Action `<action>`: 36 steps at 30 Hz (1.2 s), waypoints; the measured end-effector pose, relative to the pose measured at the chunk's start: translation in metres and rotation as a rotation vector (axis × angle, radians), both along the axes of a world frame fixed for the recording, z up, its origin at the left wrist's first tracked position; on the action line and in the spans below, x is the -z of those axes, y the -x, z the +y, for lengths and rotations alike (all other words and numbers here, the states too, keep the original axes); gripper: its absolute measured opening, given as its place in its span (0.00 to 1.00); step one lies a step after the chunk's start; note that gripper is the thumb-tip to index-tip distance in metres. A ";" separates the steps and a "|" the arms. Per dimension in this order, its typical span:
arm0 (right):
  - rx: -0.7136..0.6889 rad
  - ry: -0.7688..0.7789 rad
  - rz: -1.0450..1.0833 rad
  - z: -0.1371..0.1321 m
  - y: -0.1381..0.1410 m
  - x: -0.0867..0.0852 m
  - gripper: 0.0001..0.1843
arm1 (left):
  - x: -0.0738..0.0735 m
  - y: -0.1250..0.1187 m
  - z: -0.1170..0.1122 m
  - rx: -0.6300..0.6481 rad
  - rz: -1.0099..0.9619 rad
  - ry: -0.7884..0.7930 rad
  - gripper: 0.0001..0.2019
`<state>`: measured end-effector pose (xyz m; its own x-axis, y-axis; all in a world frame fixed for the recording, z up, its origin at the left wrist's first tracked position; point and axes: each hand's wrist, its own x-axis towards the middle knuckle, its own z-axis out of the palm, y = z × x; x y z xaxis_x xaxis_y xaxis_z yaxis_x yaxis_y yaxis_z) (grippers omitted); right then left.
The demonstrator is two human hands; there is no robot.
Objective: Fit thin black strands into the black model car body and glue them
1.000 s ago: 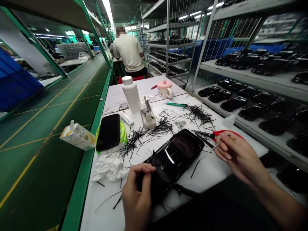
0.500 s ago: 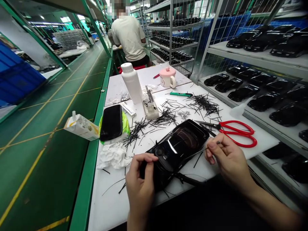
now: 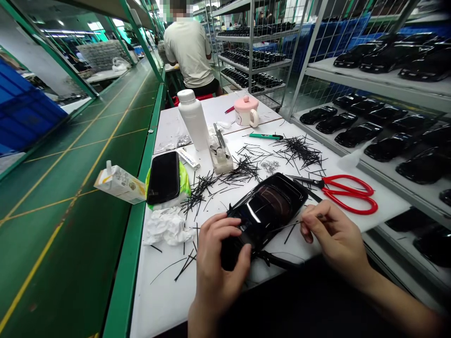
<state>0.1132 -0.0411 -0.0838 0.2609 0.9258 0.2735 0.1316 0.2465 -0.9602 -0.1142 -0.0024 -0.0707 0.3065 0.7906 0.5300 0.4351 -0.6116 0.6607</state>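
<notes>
A glossy black model car (image 3: 273, 204) lies at a slant on the white tabletop. My left hand (image 3: 220, 256) curls over its near end, fingers on top and thumb by the side. Pinched between the fingertips of my right hand (image 3: 326, 230) is a thin dark rod (image 3: 298, 222), reaching toward the car's right side; its exact kind is too fine to make out. Red-handled scissors (image 3: 348, 193) lie beyond my right hand. Many thin black strips (image 3: 243, 170) are scattered past the car. A narrow black piece (image 3: 278, 261) rests beside the car's near side.
At the left edge stand a phone (image 3: 164, 177), crumpled tissue (image 3: 169, 226) and a drink carton (image 3: 120, 183). Farther back are a white bottle (image 3: 193, 119), lidded mug (image 3: 246, 112) and green cutter (image 3: 265, 136). Racks of black cars (image 3: 359, 134) line the right; a person (image 3: 188, 51) sits ahead.
My left hand has shifted right and spread from a pinch to lie over the car's near end. My right hand keeps its pinch on the rod, almost in place.
</notes>
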 end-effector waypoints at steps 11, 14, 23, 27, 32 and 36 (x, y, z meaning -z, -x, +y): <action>-0.227 -0.526 -0.322 0.077 -0.018 -0.075 0.04 | 0.008 0.006 -0.005 -0.033 0.514 0.008 0.45; -0.227 -0.428 -0.518 0.134 -0.006 -0.087 0.11 | 0.016 0.008 -0.007 -0.089 0.525 0.021 0.47; -0.344 -0.252 -0.773 0.237 0.040 -0.066 0.08 | 0.034 0.006 -0.011 -0.283 0.558 0.179 0.52; -0.411 -0.226 -0.912 0.226 0.035 -0.061 0.11 | 0.025 -0.002 -0.010 -0.322 0.582 0.284 0.52; -0.422 -0.269 -0.995 0.169 0.000 -0.071 0.16 | 0.014 -0.010 -0.016 -0.364 0.582 0.352 0.45; -0.442 -0.282 -1.004 0.129 -0.039 -0.064 0.14 | -0.020 0.002 -0.010 -0.184 0.566 0.403 0.45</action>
